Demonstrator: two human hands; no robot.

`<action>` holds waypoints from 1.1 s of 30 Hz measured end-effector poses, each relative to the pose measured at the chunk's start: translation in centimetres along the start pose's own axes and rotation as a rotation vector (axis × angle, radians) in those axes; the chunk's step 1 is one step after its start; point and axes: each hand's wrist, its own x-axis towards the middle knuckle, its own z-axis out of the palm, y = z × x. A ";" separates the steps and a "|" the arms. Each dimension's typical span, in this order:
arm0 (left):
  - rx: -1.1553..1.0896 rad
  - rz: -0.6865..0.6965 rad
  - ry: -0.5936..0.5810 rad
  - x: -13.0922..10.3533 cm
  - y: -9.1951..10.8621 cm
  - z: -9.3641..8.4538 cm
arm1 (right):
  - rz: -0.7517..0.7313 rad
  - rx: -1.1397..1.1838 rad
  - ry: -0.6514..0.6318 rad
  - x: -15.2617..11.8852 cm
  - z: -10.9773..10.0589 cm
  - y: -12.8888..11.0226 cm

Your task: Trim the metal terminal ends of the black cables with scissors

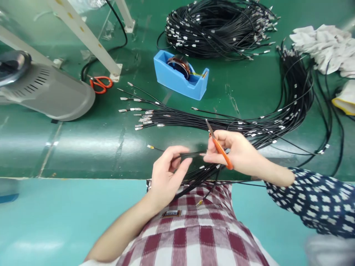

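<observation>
My left hand (169, 171) pinches a thin black cable (191, 154) between thumb and fingers, just above the table's front edge. Orange-handled scissors (222, 150) are held in my right hand (235, 153), with the blades pointing up and away from me. The fingertips of that hand also meet the light-coloured end of the same cable. Behind both hands lies a long bundle of black cables (180, 117) with small white tags and metal tips. More black cables (199, 177) hang over the table edge onto the checked apron (191, 236).
A blue tape dispenser (180, 82) stands beyond the bundle. Behind it sits a large coil of black cables (219, 31). Left are a grey machine (52, 88), red-handled scissors (101, 84) and a white metal frame (85, 37). White gloves (327, 48) lie at right.
</observation>
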 end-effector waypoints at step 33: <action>-0.437 -0.284 -0.029 0.1 -1.0 -0.1 | -0.342 -0.910 -0.028 -1.5 -0.6 0.2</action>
